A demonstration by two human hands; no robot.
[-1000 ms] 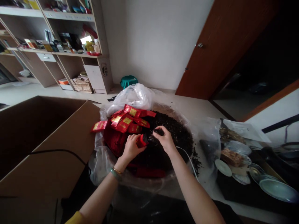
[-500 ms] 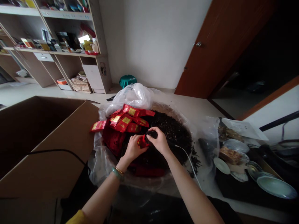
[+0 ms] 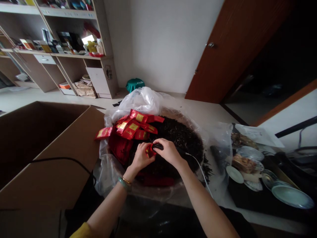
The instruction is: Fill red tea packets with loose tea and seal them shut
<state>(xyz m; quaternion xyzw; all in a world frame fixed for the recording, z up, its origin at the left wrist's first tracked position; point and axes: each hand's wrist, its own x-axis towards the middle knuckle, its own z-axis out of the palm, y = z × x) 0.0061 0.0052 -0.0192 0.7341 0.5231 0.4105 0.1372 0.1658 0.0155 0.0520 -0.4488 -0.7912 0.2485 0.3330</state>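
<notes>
Pale wall [image 3: 160, 43] above; red packet [image 3: 150, 150] at the frame's centre.
Left hand [image 3: 141, 157] grips it, right hand [image 3: 168, 152] pinches dark leaves [image 3: 158, 146]; packet likely light, soft, slippery, best held below its mouth.

On my feed, a small, shiny red packet [image 3: 149, 151] with some yellow on it sits tilted in the left hand [image 3: 141, 158], one end toward the right hand [image 3: 167, 152]. I see a dark clump [image 3: 158, 146] pinched in those right fingertips, right at that end; I can't make out how full the packet is.
</notes>
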